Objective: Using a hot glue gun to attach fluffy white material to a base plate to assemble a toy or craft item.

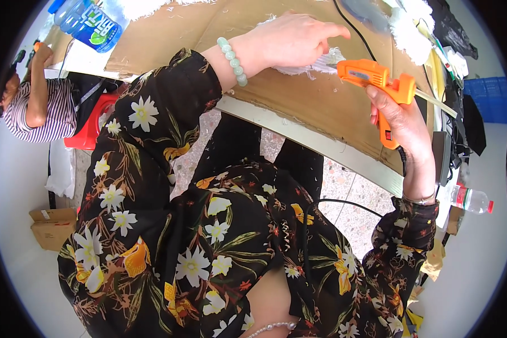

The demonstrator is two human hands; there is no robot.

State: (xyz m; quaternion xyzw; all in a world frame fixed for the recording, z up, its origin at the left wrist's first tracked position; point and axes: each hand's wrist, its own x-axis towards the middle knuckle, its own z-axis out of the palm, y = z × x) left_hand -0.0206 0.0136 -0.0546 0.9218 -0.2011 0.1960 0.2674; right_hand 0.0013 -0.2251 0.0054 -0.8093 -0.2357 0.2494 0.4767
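My right hand [399, 121] is wrapped round the handle of an orange glue gun [363, 72]. A pale glue stick [436, 103] sticks out of the gun's back end. The nozzle points left, close to a white fringed piece [335, 58] on the cardboard [315, 107]. Over that piece lies my left hand [298, 40], palm down, its index finger stretched to the right and the thumb apart from it. The other left fingers are mostly hidden beneath the hand. Part of the white piece shows under and around the left hand.
A blue-capped bottle [90, 25] is at the far left of the table. White fluffy material [412, 34] lies at the far right, with a black cable [357, 31] nearby. A blue crate [490, 100] and a clear bottle [472, 200] are at right. Another person [45, 107] sits at left.
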